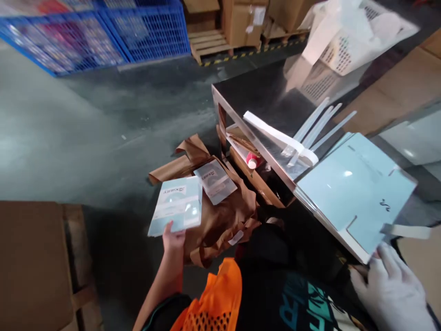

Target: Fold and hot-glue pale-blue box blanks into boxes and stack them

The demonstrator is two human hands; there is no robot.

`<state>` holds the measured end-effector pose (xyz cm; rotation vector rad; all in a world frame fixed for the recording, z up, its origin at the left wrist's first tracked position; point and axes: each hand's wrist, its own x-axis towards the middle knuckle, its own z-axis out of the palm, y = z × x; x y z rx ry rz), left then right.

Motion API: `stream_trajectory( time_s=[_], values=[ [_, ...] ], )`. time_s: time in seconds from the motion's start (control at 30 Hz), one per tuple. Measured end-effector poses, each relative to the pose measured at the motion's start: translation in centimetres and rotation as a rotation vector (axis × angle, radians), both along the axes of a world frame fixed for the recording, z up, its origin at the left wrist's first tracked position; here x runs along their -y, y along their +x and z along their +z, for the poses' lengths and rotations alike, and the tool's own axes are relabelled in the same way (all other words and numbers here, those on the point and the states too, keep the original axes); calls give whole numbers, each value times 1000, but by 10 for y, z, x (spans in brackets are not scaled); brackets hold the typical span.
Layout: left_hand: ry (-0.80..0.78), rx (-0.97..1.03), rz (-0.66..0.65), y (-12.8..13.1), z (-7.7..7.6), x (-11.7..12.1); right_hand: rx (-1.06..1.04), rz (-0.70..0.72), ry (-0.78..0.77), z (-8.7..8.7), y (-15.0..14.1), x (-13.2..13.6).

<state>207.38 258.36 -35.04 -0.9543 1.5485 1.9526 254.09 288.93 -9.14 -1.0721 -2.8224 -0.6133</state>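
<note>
My left hand (pixel 173 240) is bare and closed on the near edge of a light blue printed packet (pixel 176 205), held low over the floor. A second, smaller packet (pixel 215 180) lies on crumpled brown paper (pixel 220 220) just beyond it. My right hand (pixel 392 289) wears a white glove and rests with its fingers on the near corner of a stack of flat light blue box blanks (pixel 358 193) that overhangs the metal table (pixel 268 99).
White plastic strips (pixel 317 126) and a folded white band lie on the table. A red-capped bottle (pixel 252 160) sits on the shelf below. Blue mesh crates (pixel 103 37), a wooden pallet with cartons (pixel 210 43) and a white basket (pixel 344 50) stand behind. A cardboard box (pixel 32 266) is at my left.
</note>
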Motion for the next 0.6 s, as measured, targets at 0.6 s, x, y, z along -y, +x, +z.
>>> stream_trajectory(
  time_s=[0.6],
  values=[
    [757, -635, -58, -56, 346, -218, -128, 228, 200, 9, -20, 2]
  ],
)
